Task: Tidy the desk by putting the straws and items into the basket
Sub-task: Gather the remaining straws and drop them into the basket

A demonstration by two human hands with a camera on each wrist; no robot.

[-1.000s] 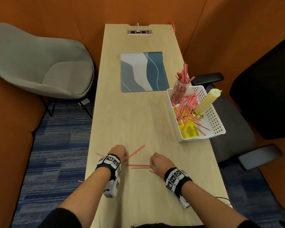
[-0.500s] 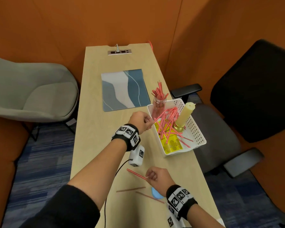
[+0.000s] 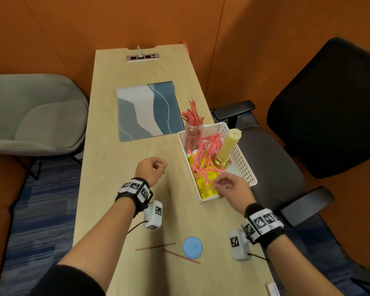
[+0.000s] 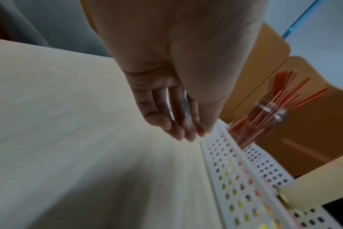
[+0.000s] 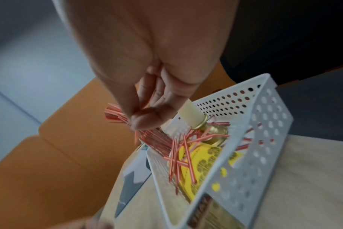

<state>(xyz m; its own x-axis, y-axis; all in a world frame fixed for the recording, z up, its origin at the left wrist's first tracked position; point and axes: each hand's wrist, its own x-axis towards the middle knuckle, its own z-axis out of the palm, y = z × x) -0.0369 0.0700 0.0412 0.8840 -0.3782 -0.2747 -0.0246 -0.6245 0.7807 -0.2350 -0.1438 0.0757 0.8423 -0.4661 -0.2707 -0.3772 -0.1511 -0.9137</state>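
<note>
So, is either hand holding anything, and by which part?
Left hand: nothing. Right hand, above the basket: fingers pinched together, but whether they hold anything cannot be told.

The basket (image 3: pixel 245 167) sits at the desk's (image 3: pixel 107 146) right edge, holding a jar (image 3: pixel 193 133) of straws at its far end, a candle (image 3: pixel 230 144) to the right and loose straws (image 3: pixel 205 159) over a packet (image 3: pixel 203 184). A mat (image 3: pixel 147 110) lies behind and left of it. Near the front edge lie two straws (image 3: pixel 156 246) left of a disc (image 3: pixel 192 247). Chairs stand either side.

Left hand (image 4: pixel 178 74) — fingers loose, beside white basket (image 4: pixel 235 170) wall
</note>
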